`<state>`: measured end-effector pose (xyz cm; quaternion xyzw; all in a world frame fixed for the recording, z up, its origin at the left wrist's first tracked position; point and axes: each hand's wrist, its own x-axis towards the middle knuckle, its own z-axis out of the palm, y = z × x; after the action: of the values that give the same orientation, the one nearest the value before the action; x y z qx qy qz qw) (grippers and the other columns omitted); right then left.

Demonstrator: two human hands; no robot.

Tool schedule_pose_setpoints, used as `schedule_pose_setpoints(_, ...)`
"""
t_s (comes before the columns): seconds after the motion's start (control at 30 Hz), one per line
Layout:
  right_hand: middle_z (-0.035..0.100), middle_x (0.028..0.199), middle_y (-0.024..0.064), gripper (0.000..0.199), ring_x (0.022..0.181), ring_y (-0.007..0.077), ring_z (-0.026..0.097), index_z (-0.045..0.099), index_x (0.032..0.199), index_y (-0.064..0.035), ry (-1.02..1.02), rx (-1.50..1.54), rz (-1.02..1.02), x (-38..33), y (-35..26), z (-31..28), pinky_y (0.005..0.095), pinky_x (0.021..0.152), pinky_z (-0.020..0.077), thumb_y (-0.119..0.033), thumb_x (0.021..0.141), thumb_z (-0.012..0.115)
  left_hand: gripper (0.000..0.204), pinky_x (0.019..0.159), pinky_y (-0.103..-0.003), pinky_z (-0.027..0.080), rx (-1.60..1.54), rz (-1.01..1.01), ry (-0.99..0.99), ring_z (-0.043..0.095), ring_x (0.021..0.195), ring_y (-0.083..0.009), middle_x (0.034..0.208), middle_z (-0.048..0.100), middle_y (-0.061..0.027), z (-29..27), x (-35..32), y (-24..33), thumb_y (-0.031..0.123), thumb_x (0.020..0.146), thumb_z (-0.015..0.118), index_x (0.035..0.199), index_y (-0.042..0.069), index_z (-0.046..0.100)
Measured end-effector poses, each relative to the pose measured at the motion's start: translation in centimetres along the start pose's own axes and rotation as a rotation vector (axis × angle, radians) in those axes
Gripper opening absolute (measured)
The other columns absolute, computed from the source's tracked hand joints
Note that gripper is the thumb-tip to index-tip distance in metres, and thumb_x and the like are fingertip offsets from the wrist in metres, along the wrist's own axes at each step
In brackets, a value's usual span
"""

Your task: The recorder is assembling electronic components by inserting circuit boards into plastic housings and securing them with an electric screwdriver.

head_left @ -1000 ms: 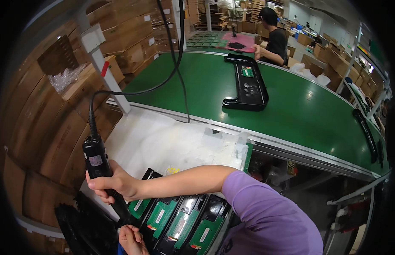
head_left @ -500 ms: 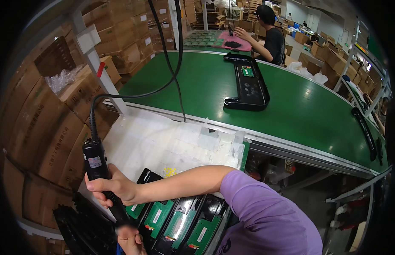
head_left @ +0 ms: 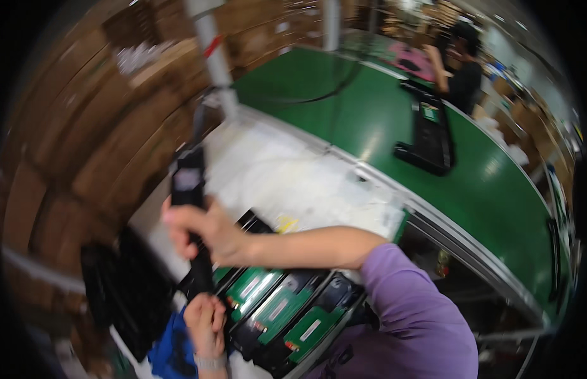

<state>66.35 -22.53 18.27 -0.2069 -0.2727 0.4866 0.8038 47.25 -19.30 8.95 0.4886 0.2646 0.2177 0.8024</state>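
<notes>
far to the left, brown cardboard boxes (head_left: 85, 120) are stacked in a blurred wall, one with a pale patch on top. near them, low down, sits a black tray (head_left: 126, 290), dark and hard to read.

just right of that, the electric screwdriver (head_left: 191, 208) stands almost upright, its long axis running near to far, tip pointing down toward the near edge and its black cable rising from the top end toward a grey post (head_left: 217, 63) banded with red. a pale rectangular label sits on the tool's upper body. the right hand (head_left: 208, 230), reaching across from a purple sleeve (head_left: 407, 309), is wrapped tight round the middle of the tool, fingers closed on it. below it the left hand (head_left: 206, 322), with a blue cuff, has its fingers curled together at the tool's tip; whether it pinches something small there, i cannot tell.

right of the hands, a row of black housings with green circuit boards (head_left: 287, 309) lies slanted side by side, each with a small white oblong label. beyond them is a white plastic-covered bench (head_left: 293, 183), with a small yellow tag near its near edge.

further right the green conveyor belt (head_left: 369, 120) carries a long black housing (head_left: 429, 136), lengthwise near to far. at the far right another person (head_left: 461, 69) in dark clothes stands by the belt.
</notes>
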Motion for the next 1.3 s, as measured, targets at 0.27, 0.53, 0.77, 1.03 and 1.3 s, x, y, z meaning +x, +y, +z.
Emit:
schedule_pose_setpoints(0.27,0.044,0.053,0.0046,0.021,0.039,0.0116,0.04,0.048,0.086,-0.0011,-0.211,-0.426,-0.013,4.2,-1.1,-0.1,0.0255,0.04,0.0343,-0.016,0.077,0.061,0.017,0.07,-0.026,0.043,-0.307,0.224,0.267,0.055,0.077,-0.0179,0.099,0.06,-0.0196,-0.4,1.6,1.7,0.008,0.092,0.04,0.099,-0.003,0.051)
schedule_pose_setpoints(0.53,0.049,0.052,0.0029,0.019,0.04,0.0088,0.045,0.054,0.072,-0.0011,-0.24,-0.509,-0.018,5.6,2.4,-1.2,0.0224,0.039,0.0357,-0.015,0.075,0.066,0.017,0.072,-0.029,0.052,-0.141,0.148,0.302,0.064,0.081,-0.0245,0.096,0.061,-0.0222,-0.6,1.4,2.5,0.013,0.097,0.035,0.104,-0.001,0.043)
schedule_pose_setpoints(0.77,0.047,0.053,0.0048,0.019,0.04,0.0117,0.043,0.05,0.079,-0.0007,-0.231,-0.542,-0.032,5.9,2.8,-1.5,0.0248,0.04,0.0345,-0.014,0.075,0.064,0.02,0.039,-0.02,0.028,-0.041,0.075,0.2,0.038,0.042,-0.0084,0.058,0.049,-0.0048,-0.8,1.4,2.7,0.018,0.097,0.034,0.097,0.001,0.046)
schedule_pose_setpoints(1.03,0.047,0.051,0.0032,0.018,0.04,0.0105,0.045,0.05,0.071,-0.0018,-0.302,-0.6,0.018,6.3,3.5,-1.1,0.0231,0.039,0.0345,-0.012,0.074,0.065,0.009,0.04,-0.02,0.019,-0.167,0.015,0.152,0.026,0.043,-0.0059,0.055,0.033,0.0015,-0.3,1.3,3.4,0.008,0.091,0.039,0.094,0.004,0.047)
schedule_pose_setpoints(1.3,0.05,0.052,0.0006,0.017,0.041,0.0075,0.046,0.055,0.067,-0.0027,-0.366,-0.647,0.004,5.9,3.5,-1.1,0.0218,0.039,0.0351,-0.012,0.074,0.067,0.01,0.047,-0.019,0.039,-0.109,-0.017,0.066,0.049,0.051,-0.0085,0.077,0.063,-0.0107,-0.5,1.4,2.4,0.011,0.09,0.054,0.095,0.003,0.051)
